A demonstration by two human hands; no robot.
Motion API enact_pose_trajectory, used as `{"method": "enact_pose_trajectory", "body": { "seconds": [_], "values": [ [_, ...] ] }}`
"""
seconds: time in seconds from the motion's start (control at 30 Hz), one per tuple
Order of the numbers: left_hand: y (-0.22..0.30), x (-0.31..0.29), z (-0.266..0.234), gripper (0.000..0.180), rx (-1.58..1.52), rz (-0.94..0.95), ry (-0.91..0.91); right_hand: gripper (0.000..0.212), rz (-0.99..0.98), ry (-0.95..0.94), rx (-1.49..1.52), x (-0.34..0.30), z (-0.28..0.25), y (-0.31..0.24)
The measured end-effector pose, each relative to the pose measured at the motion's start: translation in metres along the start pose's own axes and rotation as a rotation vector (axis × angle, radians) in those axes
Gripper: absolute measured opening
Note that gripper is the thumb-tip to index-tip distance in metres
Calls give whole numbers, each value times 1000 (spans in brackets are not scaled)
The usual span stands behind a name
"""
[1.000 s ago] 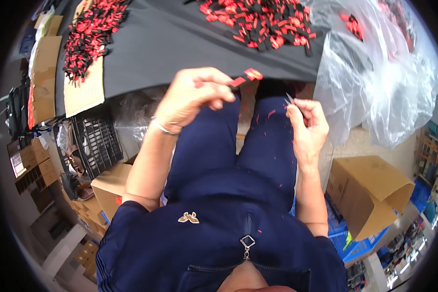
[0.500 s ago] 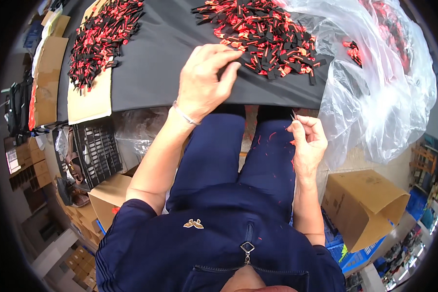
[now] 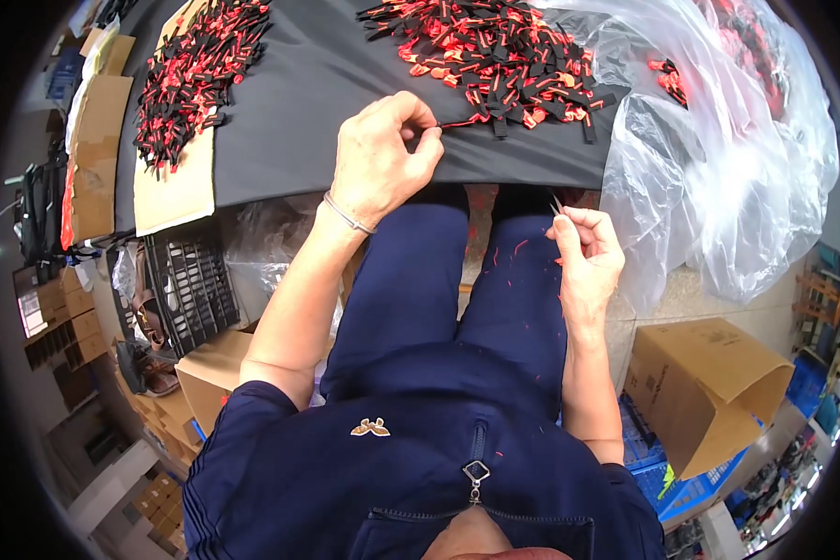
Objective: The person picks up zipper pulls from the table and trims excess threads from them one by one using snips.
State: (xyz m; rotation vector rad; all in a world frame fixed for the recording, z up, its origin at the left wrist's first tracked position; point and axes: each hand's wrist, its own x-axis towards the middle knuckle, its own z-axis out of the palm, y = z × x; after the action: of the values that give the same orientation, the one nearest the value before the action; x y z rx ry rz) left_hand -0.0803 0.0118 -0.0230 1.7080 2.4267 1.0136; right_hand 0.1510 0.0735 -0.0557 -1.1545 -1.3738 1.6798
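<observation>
My left hand (image 3: 383, 159) is over the near part of the black-covered table, thumb and forefinger pinched on one end of a small red-and-black fabric tab (image 3: 459, 122). The tab stretches toward the large pile of similar tabs (image 3: 513, 70) just beyond. Above my right thigh, my right hand (image 3: 590, 271) is closed around a small tool with a thin pointed metal tip (image 3: 556, 204). Most of that tool is hidden in the fingers, so I cannot tell its exact kind. Short red thread scraps (image 3: 520, 246) lie on my dark trousers.
A second pile of tabs (image 3: 191, 79) rests on a cardboard sheet (image 3: 173, 201) at the left. Clear plastic bagging (image 3: 691, 187) drapes over the table's right side. Below stand an open cardboard box (image 3: 700, 392) at right and a black crate (image 3: 191, 294) at left.
My left hand has drawn back slightly from the large pile and its fingers have closed, with a tab now pinched in them. My right hand stays nearly in place, still holding the pointed tool.
</observation>
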Motion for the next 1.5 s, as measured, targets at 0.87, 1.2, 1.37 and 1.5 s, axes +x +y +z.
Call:
{"method": "enact_pose_trajectory", "body": {
  "seconds": [0.87,1.2,1.37,1.5],
  "values": [
    [62,-49,22,11,-1215,-555,-219,20,-474,73,-403,-10,14,1],
    [63,-49,27,10,-1171,-555,-209,19,-491,85,-447,-10,4,5],
    [61,-50,34,10,-1133,-481,-197,21,-514,90,-487,-9,6,3],
    [62,-49,33,10,-1122,-493,-237,22,-617,90,-573,-6,6,2]
  ]
}}
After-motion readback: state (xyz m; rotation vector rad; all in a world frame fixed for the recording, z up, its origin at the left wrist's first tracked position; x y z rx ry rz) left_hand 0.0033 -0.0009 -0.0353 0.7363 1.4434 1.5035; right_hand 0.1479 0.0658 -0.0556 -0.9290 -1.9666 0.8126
